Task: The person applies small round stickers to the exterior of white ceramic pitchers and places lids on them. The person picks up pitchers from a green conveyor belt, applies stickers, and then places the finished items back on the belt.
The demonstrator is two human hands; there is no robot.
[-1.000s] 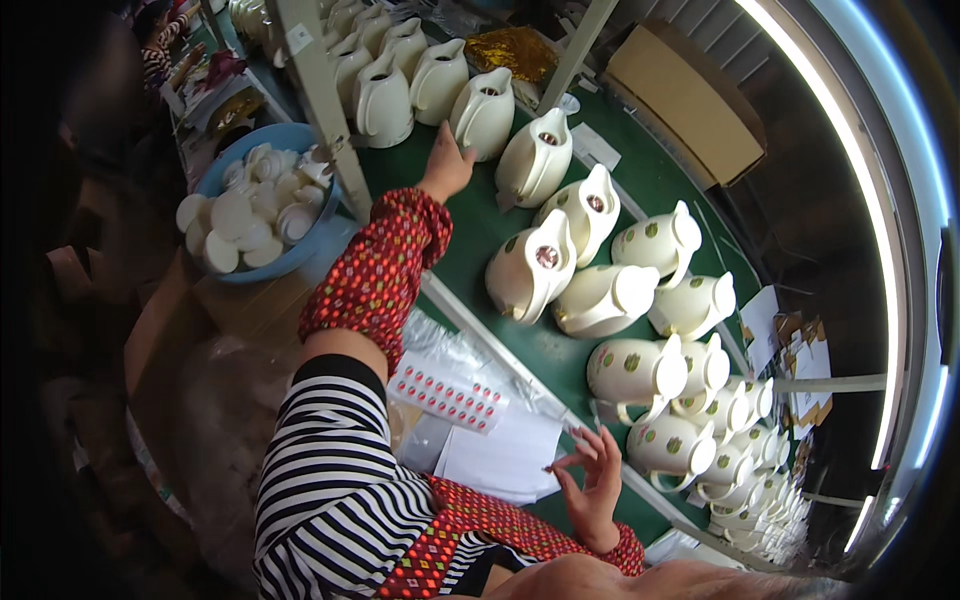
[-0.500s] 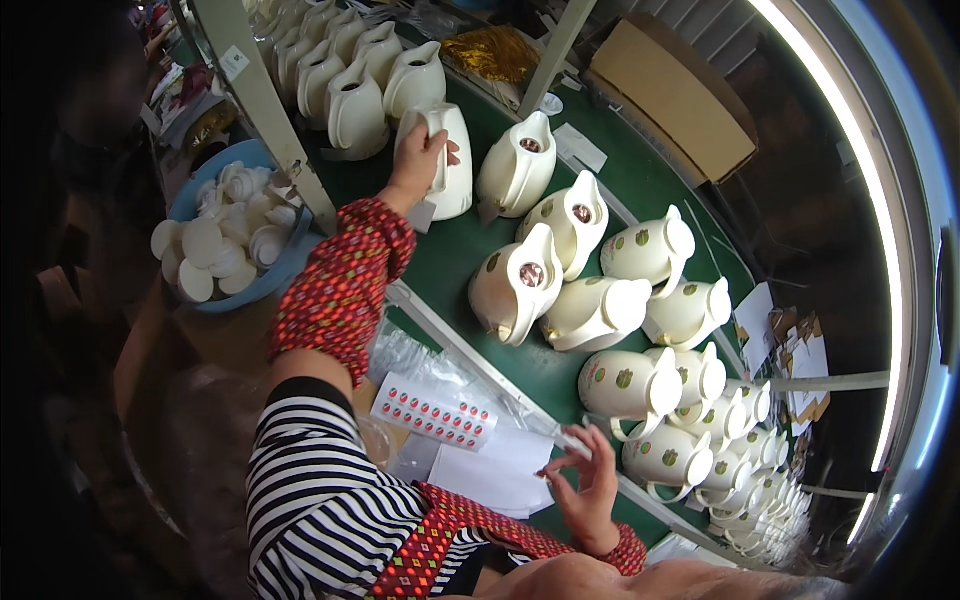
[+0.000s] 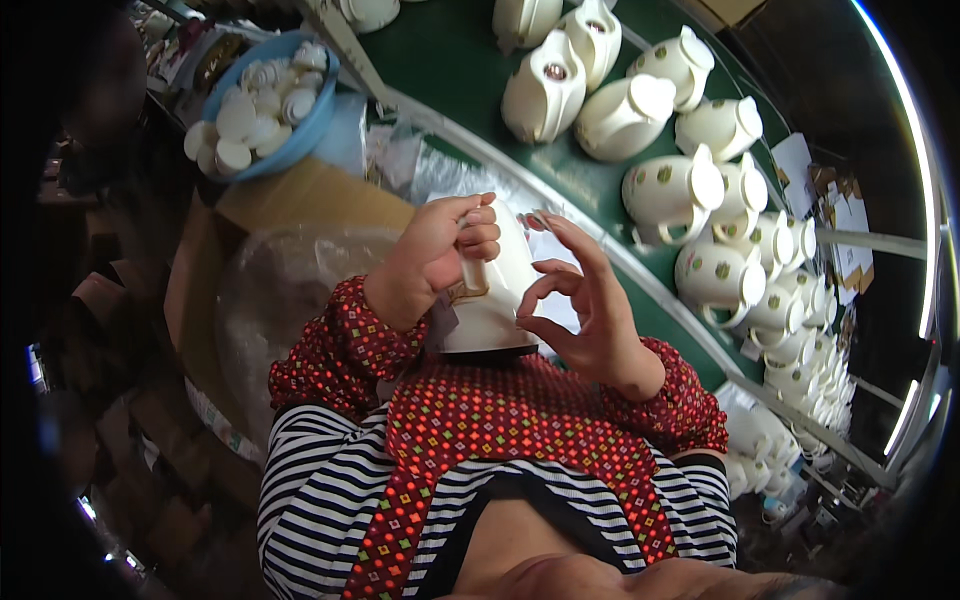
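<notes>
Smooth green tabletop (image 3: 430, 62) behind glossy jug (image 3: 512, 295), hands: left (image 3: 440, 250) curled round its handle (image 3: 475, 275), right (image 3: 600, 330) arched, pinch unclear

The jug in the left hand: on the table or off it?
Off: the left hand grips the jug by its handle in front of the red patterned apron, its dark bottom edge away from the green table.

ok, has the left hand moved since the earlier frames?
Yes: against the pale bench rail, the left hand came from the far side to the near, toward the torso, holding a cream jug.
</notes>
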